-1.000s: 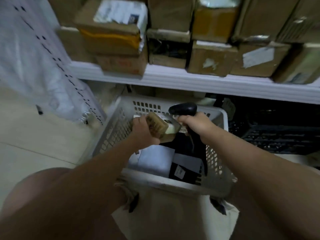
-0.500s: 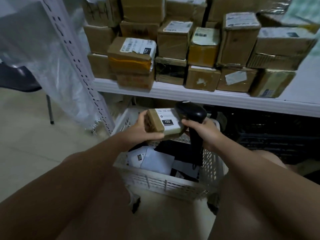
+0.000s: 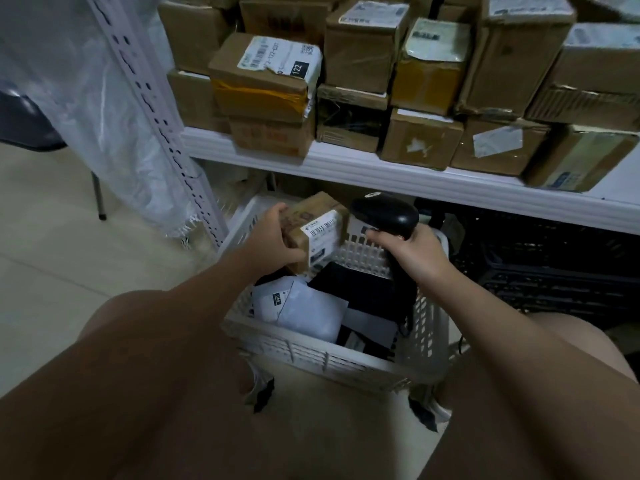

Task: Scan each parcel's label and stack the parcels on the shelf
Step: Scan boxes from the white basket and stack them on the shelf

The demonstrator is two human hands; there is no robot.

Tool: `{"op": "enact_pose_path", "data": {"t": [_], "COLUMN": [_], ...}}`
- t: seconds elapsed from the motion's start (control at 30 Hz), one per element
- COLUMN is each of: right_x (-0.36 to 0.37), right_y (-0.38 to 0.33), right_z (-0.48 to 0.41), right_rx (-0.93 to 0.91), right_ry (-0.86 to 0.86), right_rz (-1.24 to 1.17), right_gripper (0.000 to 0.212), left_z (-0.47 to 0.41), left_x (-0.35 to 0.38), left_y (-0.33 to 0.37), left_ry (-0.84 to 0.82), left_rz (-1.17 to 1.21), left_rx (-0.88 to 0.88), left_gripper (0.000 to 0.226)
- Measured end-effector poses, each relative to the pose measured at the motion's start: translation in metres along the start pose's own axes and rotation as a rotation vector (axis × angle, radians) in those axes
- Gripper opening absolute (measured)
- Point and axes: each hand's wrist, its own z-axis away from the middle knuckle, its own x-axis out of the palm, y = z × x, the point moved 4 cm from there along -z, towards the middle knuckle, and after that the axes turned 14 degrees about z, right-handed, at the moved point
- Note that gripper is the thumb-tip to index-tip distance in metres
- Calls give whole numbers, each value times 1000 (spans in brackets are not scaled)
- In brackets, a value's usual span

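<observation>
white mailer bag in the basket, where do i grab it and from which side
Probably from above, pinching the white mailer bag at its near edge. It lies flat and looks limp, the basket walls block a sideways approach, and black parcels crowd its far side.

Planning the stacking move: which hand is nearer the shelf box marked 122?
Left. The left hand holding the parcel is below that box; the right hand with the scanner is farther right.

Small brown cardboard parcel (image 3: 317,228) with white barcode label, tilted, above white slatted plastic basket (image 3: 332,358); brown cardboard parcels (image 3: 422,142) stacked on white shelf (image 3: 398,176).
</observation>
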Motion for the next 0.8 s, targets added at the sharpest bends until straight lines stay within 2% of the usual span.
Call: {"op": "enact_pose_path", "data": {"t": [0.1,0.2,0.43,0.8], "right_x": [-3,-1,3,1], "right_y": [-1,0,0,-2], "right_z": [2,4,9,12], "right_rx": [-64,-84,-146,-184], "right_ry": [-22,-31,-25,-20], "right_rz": [173,296,360,354], "right_gripper": [12,21,25,15], "left_z": [-16,-7,-8,-11], "left_x": [-8,-8,-5,-8], "left_y": [-21,-1,-1,-10], "left_ry": [87,161,190,184], "left_rz": [-131,-234,-283,-295], "left_rx": [32,73,78,62], "left_gripper": [90,88,78,72]}}
